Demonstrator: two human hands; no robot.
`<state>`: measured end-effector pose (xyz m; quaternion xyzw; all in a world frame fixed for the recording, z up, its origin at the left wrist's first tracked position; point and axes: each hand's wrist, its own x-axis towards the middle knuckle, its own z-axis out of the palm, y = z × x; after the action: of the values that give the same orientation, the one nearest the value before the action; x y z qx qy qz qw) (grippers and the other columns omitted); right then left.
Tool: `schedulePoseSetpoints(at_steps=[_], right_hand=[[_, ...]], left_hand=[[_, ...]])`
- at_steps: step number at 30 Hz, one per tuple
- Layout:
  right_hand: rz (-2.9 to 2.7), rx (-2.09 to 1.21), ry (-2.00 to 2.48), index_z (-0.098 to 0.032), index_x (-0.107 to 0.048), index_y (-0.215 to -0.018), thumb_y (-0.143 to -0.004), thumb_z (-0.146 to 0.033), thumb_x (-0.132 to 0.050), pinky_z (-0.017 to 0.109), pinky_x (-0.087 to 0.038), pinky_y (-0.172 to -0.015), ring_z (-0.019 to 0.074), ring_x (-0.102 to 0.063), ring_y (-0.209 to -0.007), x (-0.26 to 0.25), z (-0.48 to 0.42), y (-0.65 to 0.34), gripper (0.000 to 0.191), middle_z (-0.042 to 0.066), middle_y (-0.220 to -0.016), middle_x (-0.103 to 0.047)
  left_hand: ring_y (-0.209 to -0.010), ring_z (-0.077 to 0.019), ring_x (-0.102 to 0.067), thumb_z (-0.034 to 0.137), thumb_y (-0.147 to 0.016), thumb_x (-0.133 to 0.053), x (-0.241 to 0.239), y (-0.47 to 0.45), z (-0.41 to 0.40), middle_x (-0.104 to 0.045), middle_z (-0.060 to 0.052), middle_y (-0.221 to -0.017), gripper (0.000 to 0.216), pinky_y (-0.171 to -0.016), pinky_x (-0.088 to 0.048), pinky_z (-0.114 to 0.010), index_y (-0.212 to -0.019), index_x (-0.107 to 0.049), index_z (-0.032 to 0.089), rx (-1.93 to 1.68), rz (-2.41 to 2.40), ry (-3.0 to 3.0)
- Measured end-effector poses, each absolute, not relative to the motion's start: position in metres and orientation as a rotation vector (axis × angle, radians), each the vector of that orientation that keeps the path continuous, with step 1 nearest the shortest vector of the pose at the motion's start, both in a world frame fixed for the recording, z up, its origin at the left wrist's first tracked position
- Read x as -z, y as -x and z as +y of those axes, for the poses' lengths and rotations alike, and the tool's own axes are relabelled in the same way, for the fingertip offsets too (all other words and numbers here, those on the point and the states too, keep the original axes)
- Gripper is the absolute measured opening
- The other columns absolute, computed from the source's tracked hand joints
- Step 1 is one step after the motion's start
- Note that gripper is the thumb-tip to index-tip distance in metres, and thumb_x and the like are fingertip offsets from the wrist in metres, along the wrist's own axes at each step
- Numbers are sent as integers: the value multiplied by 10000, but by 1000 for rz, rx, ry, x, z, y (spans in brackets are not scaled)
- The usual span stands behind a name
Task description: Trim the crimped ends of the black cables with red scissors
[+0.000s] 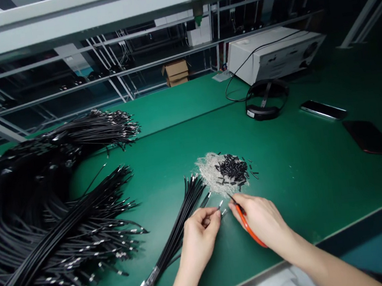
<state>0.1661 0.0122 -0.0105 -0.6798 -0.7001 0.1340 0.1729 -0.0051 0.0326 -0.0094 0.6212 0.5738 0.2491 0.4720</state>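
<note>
A thin black cable with a bare silvery tip [221, 204] sits near the centre of the frame, just below the middle, pinched between the thumb and fingers of the left hand [202, 232]; a second pale tip shows just beneath it. The right hand [261, 218], close by on the right, is closed around an orange-handled hand tool with a dark pointed nose [252, 234], though whether its blades are parted I cannot tell. With that nose so near the left fingertips, a slip of the tool could nick skin or mar the silvery tip, and a loose pinch could let the cable twist. Just above the hands, a brush of the wrist might scatter the heap of short black tube pieces [233, 169] or drag the tangle of clear, pale strands [212, 173]. Counted outward: one slim bundle of black cables [177, 230] at lower centre, its strands too crowded to number; one great mass of black cables [12, 220] filling the left, likewise uncountable; and, towards the upper right on the one green worktop [276, 160], one black headband-shaped device [264, 112], two dark flat slabs [324, 110] and one white boxy unit [278, 55]
</note>
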Motion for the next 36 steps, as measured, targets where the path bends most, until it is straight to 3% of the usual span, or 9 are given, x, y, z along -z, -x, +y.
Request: schedulePoseSetpoints(at_steps=[4,7,10,13,18,23,27,31,36], right_hand=[[-1562,-780,1760,-203,-600,-856,-913,-380,-432,232,-386,-544,146,-594,-572,17,12,-168,251,7,-669,-636],[-1230,-1166,1561,-183,-581,-910,-896,-520,-418,220,-371,-441,123,-483,-420,22,11,-156,374,-39,-520,-513],[-1095,-1313,1428,-174,-564,-900,-852,-561,-486,208,-338,-388,108,-419,-371,25,11,-141,397,-68,-464,-442],[-1118,-1147,1476,-171,-550,-821,-841,-530,-532,209,-343,-415,103,-435,-401,31,10,-128,360,-47,-501,-492],[-1447,-628,1627,-175,-519,-783,-944,-366,-416,231,-372,-556,132,-545,-574,38,8,-122,270,22,-676,-604],[-2146,-11,1440,-177,-521,-733,-942,-156,-351,284,-315,-629,149,-502,-620,27,16,-145,270,25,-702,-552],[-2222,66,1520,-184,-540,-788,-957,-262,-412,291,-307,-644,151,-481,-637,20,15,-162,226,16,-749,-529],[-2216,88,1778,-197,-547,-818,-839,-465,-585,316,-313,-651,189,-490,-668,21,3,-163,271,27,-799,-527],[-2265,18,1818,-199,-544,-817,-815,-412,-638,331,-321,-680,203,-528,-704,24,0,-153,232,24,-799,-542]], left_hand=[[-688,-89,-508,466,-851,-461,8,9,33,-584,-32,-732,403,-635,-377,-182,-760,-680,141,-598,1338,-1592],[-701,-87,-517,449,-837,-500,8,9,32,-590,-24,-760,340,-644,-384,-179,-829,-690,168,-641,1356,-1586],[-707,-84,-531,424,-829,-527,10,5,28,-597,-22,-778,296,-654,-400,-179,-840,-693,178,-705,1388,-1614],[-713,-83,-538,396,-833,-531,15,0,21,-589,-23,-787,267,-666,-412,-182,-832,-679,173,-809,1450,-1686],[-662,-83,-499,372,-847,-506,23,-3,13,-549,-21,-720,267,-633,-384,-189,-795,-660,161,-862,1563,-1839],[-620,-75,-467,386,-839,-503,16,-1,18,-523,-5,-671,299,-604,-352,-183,-721,-653,155,-774,1546,-1733],[-609,-72,-440,405,-813,-528,11,0,25,-508,-3,-644,321,-584,-326,-180,-701,-671,140,-746,1521,-1615],[-594,-64,-426,449,-785,-548,12,1,30,-537,-9,-661,355,-571,-322,-175,-733,-687,126,-710,1513,-1482],[-575,-55,-419,474,-759,-570,13,2,31,-586,-26,-679,386,-549,-324,-169,-775,-681,104,-680,1487,-1359]])
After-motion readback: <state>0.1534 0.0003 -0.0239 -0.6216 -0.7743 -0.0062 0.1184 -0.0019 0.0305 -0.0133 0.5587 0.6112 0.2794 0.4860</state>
